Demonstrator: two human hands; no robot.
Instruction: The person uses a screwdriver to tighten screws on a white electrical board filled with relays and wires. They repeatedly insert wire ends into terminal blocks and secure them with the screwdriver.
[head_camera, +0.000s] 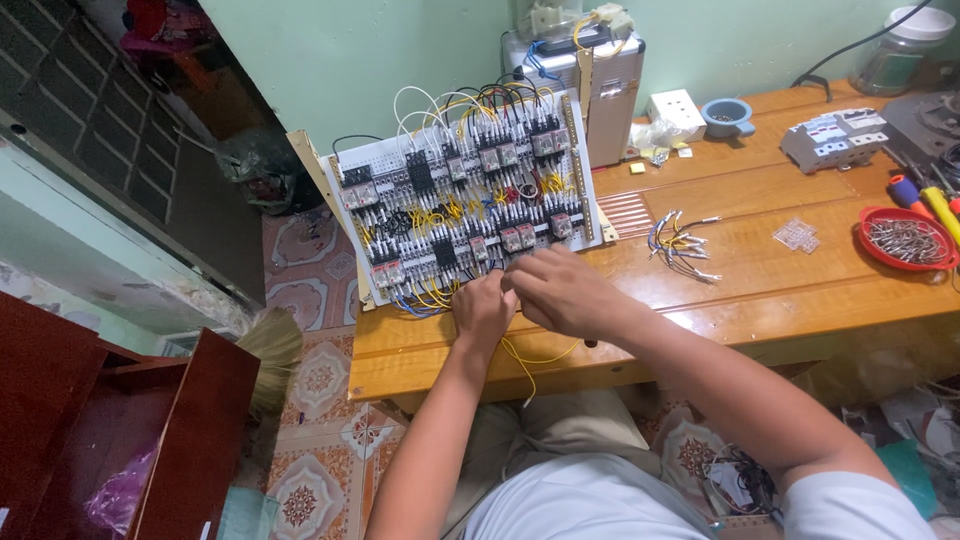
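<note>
A wiring panel (465, 195), a white board packed with rows of relays and terminal blocks and laced with yellow, white, black and blue wires, lies tilted on the left end of the wooden counter (760, 290), its far edge leaning toward a silver case (610, 95) against the green wall. Both hands meet at the panel's near edge. The left hand (482, 308) has its fingers curled in and pinched at the lowest row of terminals, though what they grip is hidden behind the knuckles. The right hand (562, 290) lies just beside it, touching it, fingers bent and closed toward the same spot; whether they hold anything cannot be told. Loose yellow wires (525, 360) trail from under the hands over the counter's front edge.

To the right of the panel lies a small bundle of short wire jumpers (680, 245) with bare ends, and further right a clear plastic piece (796, 235). Well to the right of the panel sits a red dish of metal screws (906, 240), with screwdrivers (925, 200) just behind it. Behind those, near the wall, are a grey row of circuit breakers (835, 138), a small blue cup (727, 116) and a white wall socket (677, 108). Left of the panel, below the counter, a broom (270, 350) rests on the patterned floor tiles (315, 390).
</note>
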